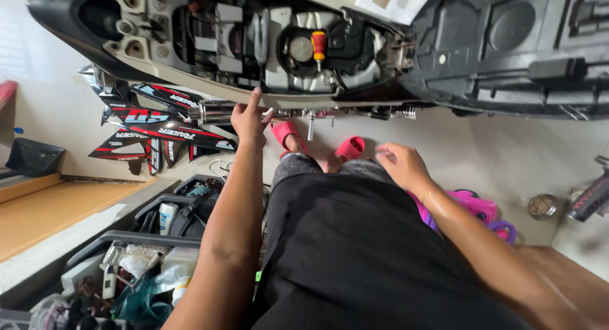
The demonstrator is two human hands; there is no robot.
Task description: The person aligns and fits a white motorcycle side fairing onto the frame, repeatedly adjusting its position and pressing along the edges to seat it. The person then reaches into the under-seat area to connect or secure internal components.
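A scooter with its seat raised fills the top of the head view, its open under-seat bay (279,44) showing wiring and black parts. A screwdriver with a red and yellow handle (319,46) stands inside the bay. My left hand (248,119) reaches up, fingertips touching the cream lower edge of the body panel (298,101); it holds nothing. My right hand (401,165) hovers lower, over my knee, fingers loosely curled and blurred, with nothing in it. My feet wear pink sandals (349,147) below the scooter.
The raised black seat underside (520,38) is at top right. Black, red and white fairing panels (152,130) lean against the wall at left. Dark bins of tools and bottles (146,260) sit at lower left. A pink plastic object (479,206) and a small round tin (542,206) lie at right.
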